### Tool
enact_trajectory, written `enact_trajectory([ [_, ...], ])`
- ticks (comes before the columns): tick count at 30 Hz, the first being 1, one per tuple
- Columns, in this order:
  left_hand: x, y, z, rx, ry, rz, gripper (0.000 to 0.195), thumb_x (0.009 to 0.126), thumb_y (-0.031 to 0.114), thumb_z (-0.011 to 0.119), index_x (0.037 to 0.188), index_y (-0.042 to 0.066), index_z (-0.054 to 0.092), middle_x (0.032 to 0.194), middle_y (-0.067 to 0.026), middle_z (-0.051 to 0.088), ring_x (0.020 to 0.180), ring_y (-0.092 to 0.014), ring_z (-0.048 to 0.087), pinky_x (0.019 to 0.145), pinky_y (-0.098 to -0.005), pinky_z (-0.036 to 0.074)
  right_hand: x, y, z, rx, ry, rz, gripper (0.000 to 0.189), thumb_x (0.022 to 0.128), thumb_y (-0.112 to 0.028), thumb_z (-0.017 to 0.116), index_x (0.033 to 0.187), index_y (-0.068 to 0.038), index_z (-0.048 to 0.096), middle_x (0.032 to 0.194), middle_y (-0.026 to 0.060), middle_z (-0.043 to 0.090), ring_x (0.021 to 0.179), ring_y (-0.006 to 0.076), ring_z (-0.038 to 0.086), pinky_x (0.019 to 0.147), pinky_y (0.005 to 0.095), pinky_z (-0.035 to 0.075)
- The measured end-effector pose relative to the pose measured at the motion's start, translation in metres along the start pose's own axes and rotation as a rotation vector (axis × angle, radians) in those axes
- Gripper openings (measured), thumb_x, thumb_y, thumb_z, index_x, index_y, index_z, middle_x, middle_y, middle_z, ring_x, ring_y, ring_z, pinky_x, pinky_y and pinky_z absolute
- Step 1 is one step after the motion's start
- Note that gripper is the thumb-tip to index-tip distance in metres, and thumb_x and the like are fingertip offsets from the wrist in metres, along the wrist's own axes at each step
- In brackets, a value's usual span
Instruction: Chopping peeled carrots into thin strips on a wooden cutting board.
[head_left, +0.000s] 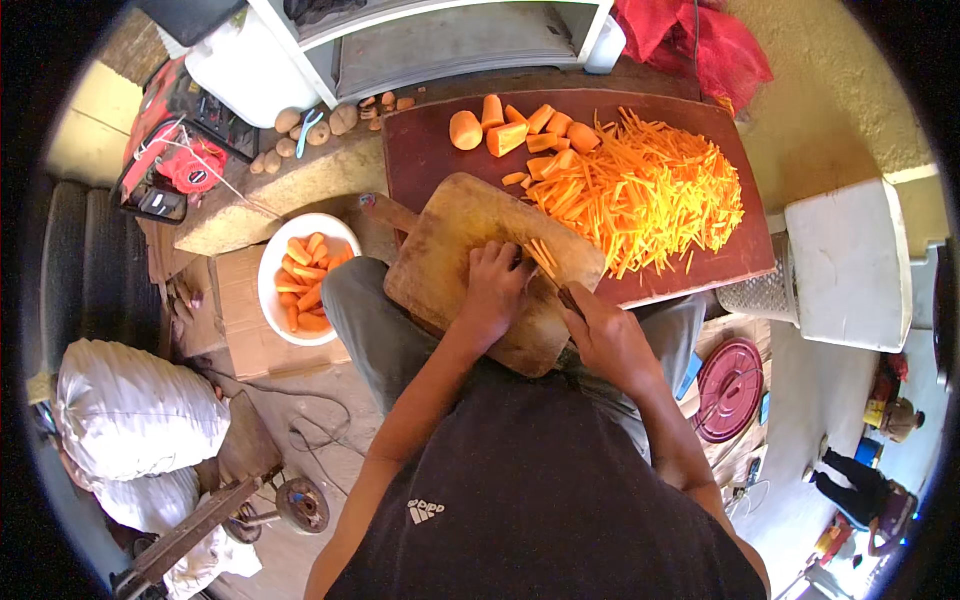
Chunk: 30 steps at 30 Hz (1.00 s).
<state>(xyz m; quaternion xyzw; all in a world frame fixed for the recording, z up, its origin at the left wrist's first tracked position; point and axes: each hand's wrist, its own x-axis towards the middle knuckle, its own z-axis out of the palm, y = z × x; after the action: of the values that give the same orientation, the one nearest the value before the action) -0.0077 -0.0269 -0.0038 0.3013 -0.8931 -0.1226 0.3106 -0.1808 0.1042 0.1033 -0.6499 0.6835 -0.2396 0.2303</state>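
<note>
A worn wooden cutting board (442, 225) with a handle lies tilted across my lap, its upper right part by the table. My left hand (495, 289) presses down on the board with curled fingers; whatever may be under them is hidden. In my right hand (611, 337) is a knife (570, 300), its blade angled towards the left fingertips. A few thin carrot sticks (541, 256) lie along the blade. Beyond the board, a heap of carrot strips (652, 199) covers much of a dark red tabletop (427, 154). Thick carrot chunks (506, 139) sit at its far side.
On the left stands a white bowl (268, 289) of peeled carrots (304, 277). Potatoes (319, 133) and a blue peeler (307, 131) rest on a ledge near a red generator (187, 165). White sacks (142, 412), a wheeled cart (300, 506) and a cable surround me. Two people are at far right.
</note>
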Motion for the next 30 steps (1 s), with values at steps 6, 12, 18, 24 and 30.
enact_trajectory([
  [6, 0.001, 0.000, -0.001, -0.061, -0.030, -0.003, 0.029, 0.080, 0.008, 0.078, 0.109, 0.004, 0.077, 0.112, -0.0142, 0.064, 0.108, -0.035, 0.059, 0.092, -0.0499, 0.045, 0.019, 0.016, 0.017, 0.008, 0.005, 0.020, 0.041, 0.105, -0.017, 0.069, 0.142, 0.000, 0.060, 0.103, 0.0319, 0.075, 0.095, 0.0506, 0.074, 0.078, 0.0560, 0.060],
  [12, -0.002, -0.003, 0.006, -0.062, 0.016, -0.017, 0.027, 0.078, 0.007, 0.079, 0.105, 0.004, 0.076, 0.110, -0.0135, 0.065, 0.109, -0.035, 0.059, 0.091, -0.0496, 0.045, -0.005, 0.005, 0.011, -0.009, 0.002, 0.015, 0.042, 0.105, -0.016, 0.068, 0.143, 0.000, 0.060, 0.106, 0.0317, 0.075, 0.096, 0.0511, 0.074, 0.078, 0.0560, 0.060],
  [18, -0.002, -0.004, 0.005, -0.081, 0.066, 0.002, 0.032, 0.071, 0.010, 0.082, 0.101, 0.003, 0.075, 0.107, -0.0128, 0.063, 0.108, -0.035, 0.058, 0.090, -0.0488, 0.044, 0.015, 0.007, 0.020, -0.016, -0.008, -0.015, 0.040, 0.106, -0.015, 0.066, 0.141, 0.003, 0.060, 0.108, 0.0317, 0.075, 0.095, 0.0520, 0.073, 0.078, 0.0563, 0.059],
  [24, -0.006, 0.000, 0.001, -0.059, 0.049, 0.007, 0.036, 0.067, 0.011, 0.084, 0.100, 0.001, 0.074, 0.108, -0.0137, 0.061, 0.107, -0.035, 0.057, 0.091, -0.0487, 0.044, 0.000, 0.012, 0.020, 0.043, 0.064, -0.037, 0.037, 0.106, -0.016, 0.067, 0.137, 0.004, 0.062, 0.103, 0.0331, 0.073, 0.094, 0.0534, 0.072, 0.077, 0.0545, 0.059],
  [30, -0.008, -0.003, -0.003, -0.116, 0.031, -0.009, 0.035, 0.069, 0.008, 0.082, 0.101, 0.000, 0.074, 0.106, -0.0144, 0.061, 0.106, -0.036, 0.057, 0.090, -0.0488, 0.043, 0.008, 0.012, 0.019, 0.024, -0.015, 0.002, 0.034, 0.106, -0.015, 0.067, 0.134, 0.004, 0.062, 0.101, 0.0327, 0.072, 0.090, 0.0529, 0.071, 0.074, 0.0545, 0.057],
])
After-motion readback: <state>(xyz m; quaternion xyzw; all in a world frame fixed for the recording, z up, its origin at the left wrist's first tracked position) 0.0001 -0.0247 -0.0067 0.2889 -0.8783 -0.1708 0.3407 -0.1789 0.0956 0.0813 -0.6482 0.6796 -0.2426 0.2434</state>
